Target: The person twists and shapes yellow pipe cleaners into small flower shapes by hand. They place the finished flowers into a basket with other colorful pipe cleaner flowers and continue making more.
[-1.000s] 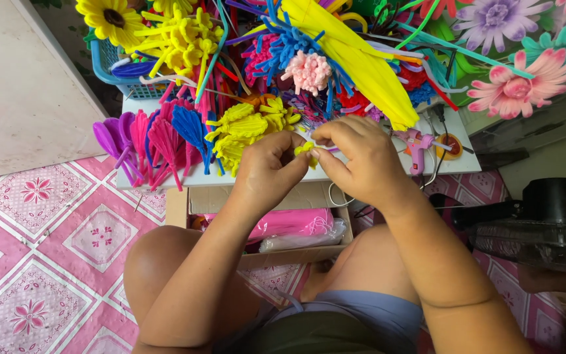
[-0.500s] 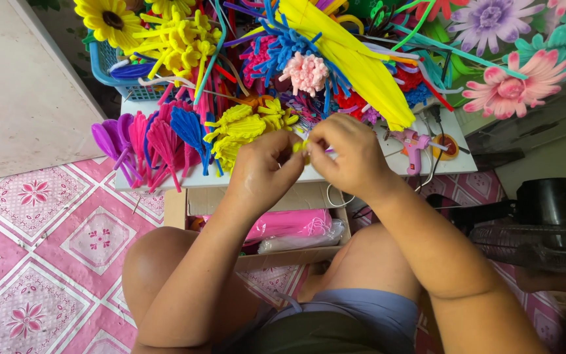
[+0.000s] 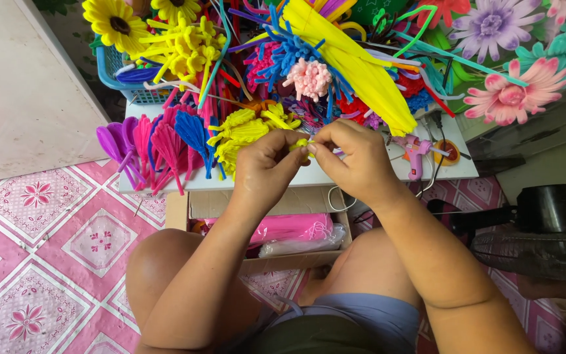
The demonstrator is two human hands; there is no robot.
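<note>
left hand [image 3: 266, 164] + right hand [image 3: 355, 157]: both pinch small yellow pipe-cleaner piece [image 3: 301, 145] between fingertips | loc: above white table [image 3: 335, 176] edge, beside yellow bundles [image 3: 247, 131] | tip: short grip, tight even twists, ends tucked

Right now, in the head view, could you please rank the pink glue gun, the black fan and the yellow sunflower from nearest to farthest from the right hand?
1. Pink glue gun, just right of the right hand on the white table.
2. Black fan, lower right on the floor.
3. Yellow sunflower, top left by the blue basket.
</note>
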